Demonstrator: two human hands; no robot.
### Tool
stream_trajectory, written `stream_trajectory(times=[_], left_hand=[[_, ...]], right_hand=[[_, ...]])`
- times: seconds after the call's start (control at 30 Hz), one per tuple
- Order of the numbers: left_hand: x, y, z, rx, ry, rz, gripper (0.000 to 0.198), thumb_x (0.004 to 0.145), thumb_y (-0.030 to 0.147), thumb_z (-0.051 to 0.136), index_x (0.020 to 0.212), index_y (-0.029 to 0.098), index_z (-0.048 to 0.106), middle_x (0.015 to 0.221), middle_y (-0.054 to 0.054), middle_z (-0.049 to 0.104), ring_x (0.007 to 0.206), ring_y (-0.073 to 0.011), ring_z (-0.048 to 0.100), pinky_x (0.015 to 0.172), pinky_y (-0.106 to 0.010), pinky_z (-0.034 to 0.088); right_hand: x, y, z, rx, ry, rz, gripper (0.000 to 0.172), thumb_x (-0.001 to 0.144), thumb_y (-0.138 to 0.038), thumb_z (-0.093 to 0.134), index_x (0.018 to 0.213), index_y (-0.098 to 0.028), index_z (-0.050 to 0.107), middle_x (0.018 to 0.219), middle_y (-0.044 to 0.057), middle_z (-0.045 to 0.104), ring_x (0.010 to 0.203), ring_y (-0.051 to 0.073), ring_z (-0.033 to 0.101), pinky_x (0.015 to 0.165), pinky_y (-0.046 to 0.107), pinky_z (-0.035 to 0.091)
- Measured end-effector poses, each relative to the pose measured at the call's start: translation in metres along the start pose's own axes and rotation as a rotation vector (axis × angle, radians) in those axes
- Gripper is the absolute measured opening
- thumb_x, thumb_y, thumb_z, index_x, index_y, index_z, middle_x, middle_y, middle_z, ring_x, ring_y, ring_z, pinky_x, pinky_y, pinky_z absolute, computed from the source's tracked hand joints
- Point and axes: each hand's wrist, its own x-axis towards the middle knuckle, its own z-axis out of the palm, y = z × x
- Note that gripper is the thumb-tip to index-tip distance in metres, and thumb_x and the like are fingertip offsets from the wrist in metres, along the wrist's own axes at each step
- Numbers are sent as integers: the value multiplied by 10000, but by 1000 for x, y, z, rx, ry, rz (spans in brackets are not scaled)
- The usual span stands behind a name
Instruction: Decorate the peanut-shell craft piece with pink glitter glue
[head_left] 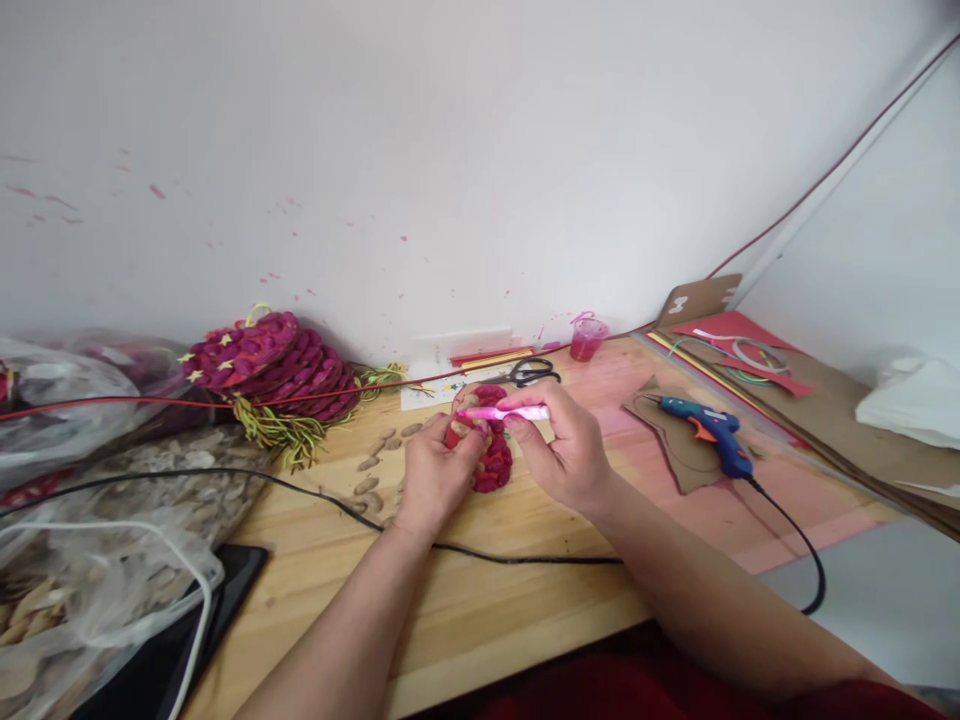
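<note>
My left hand [442, 465] is closed on the edge of a red craft piece [495, 470] covered with peanut shells. Its lower part is deep magenta, while some shells near my fingers are still tan. Between the thumb and fingers of my right hand [562, 445] is a pink-stained paintbrush [517, 413], held nearly level. Its tip points left and lies over the upper part of the piece, by my left fingers; whether it touches cannot be made out. Loose peanut shells [367, 485] lie on the wooden table [315, 570] left of my hands.
Behind my hands are black-handled scissors [534, 372] and a cup of magenta paint [587, 340]. A blue glue gun [709, 430] rests on cut cardboard [679, 465] at right. Finished-looking magenta pieces [300, 365] are stacked at left near bagged shells [172, 500]. A black cable [517, 558] crosses the table.
</note>
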Motion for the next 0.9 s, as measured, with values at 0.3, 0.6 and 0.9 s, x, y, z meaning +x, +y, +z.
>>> stream_trajectory(times=[0.3, 0.6, 0.9], left_hand=[[-1, -1, 0, -1, -1, -2, 194, 759, 361, 661, 642, 213, 615, 622, 7, 564, 581, -159, 517, 566, -261, 419], [0, 0, 0, 22, 20, -11, 210, 733, 359, 667, 603, 213, 593, 594, 10, 544, 575, -154, 491, 552, -255, 391], [-1, 2, 1, 41, 22, -2, 226, 745, 372, 659, 612, 217, 564, 593, 13, 532, 584, -155, 482, 559, -260, 379]], right_hand=[[1, -2, -2, -20, -3, 1, 86, 984, -190, 591, 1047, -227, 635, 980, 45, 728, 924, 191, 684, 823, 336, 550], [1, -2, -1, -19, 1, -1, 82, 991, -204, 591, 1052, -233, 638, 978, 46, 732, 919, 193, 686, 821, 344, 557], [2, -2, -2, -15, -16, -20, 104, 983, -184, 596, 1065, -229, 641, 1000, 49, 736, 930, 191, 680, 827, 339, 548]])
